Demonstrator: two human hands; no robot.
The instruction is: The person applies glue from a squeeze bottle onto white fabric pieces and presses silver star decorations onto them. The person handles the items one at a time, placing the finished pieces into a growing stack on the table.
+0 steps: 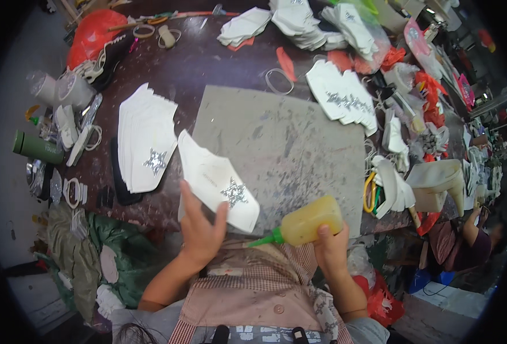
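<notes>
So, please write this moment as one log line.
left hand: touching white silver-starred piece | right hand: holding yellowish, green-tipped squeeze bottle

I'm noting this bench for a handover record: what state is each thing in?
Squeeze bottle: held in the right hand, tilted, green nozzle pointing left and slightly down
White piece with one star: at the left hand, slanted; whether pinched is unclear
Left white stack: fanned out
Right white stack: fanned out, silver stars showing
Gray board: flat, stained
Red plastic bag: crumpled
</notes>
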